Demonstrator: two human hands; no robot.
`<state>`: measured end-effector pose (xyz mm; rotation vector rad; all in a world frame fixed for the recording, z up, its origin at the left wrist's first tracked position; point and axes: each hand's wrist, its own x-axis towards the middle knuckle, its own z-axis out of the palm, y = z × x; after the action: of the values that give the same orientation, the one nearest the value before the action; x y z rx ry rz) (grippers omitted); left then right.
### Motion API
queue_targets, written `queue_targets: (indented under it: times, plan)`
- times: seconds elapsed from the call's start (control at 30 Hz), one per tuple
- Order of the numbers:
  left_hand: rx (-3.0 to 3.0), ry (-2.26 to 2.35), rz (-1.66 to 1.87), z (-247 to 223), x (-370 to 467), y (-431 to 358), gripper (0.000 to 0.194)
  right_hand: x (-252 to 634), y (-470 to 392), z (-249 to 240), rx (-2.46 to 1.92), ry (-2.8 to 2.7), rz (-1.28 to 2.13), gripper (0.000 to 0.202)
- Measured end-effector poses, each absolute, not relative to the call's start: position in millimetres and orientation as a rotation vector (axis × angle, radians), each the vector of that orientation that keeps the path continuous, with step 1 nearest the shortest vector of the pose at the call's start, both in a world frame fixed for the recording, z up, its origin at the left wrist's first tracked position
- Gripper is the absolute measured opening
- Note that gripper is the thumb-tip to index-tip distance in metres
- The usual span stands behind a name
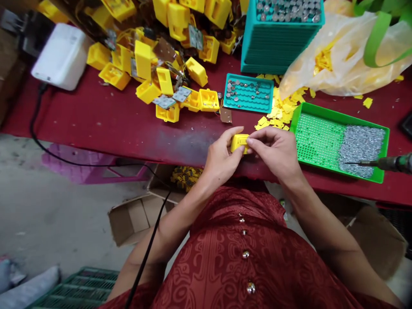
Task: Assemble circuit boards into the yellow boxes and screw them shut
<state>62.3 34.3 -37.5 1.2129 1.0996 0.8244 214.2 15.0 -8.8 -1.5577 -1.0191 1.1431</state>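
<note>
Near the table's front edge, my left hand (223, 157) grips a small yellow plastic case (238, 143) between thumb and fingers. My right hand (277, 150) is at the case's right side, its thumb and index finger pinched together against it. Whether a small part sits in that pinch is hidden. Beyond my hands lies a teal tray (249, 106) with several round metal cells. A heap of small yellow pieces (283, 109) spreads to the right of that tray. The green tray (298, 148), right of my right hand, holds many small metal screws.
Open yellow cases (114, 76) with wires and boards pile up at the back left. Stacked teal trays (267, 47) and a plastic bag (344, 64) stand behind. A screwdriver tool (394, 164) reaches over the green tray. A black cable (35, 128) hangs from a white box (61, 56).
</note>
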Motion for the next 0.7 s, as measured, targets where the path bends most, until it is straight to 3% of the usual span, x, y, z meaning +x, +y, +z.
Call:
queue_targets:
  times: [0.17,0.3,0.53,0.7]
  plan:
    - [1.408,1.161,0.795,-25,61,29,0.05,210,13,-2,-1.559,-0.899,1.243,0.045]
    - [1.498,1.165,0.803,-21,60,28,0.04,210,12,-3,-1.589,-0.914,1.228,0.052]
    - [1.051,1.05,0.786,-29,65,31,0.031,219,14,-1,-1.692,-1.306,0.913,0.023]
    - [0.984,1.026,0.807,-18,61,30,0.031,226,9,1,-1.707,-1.313,0.707,0.024]
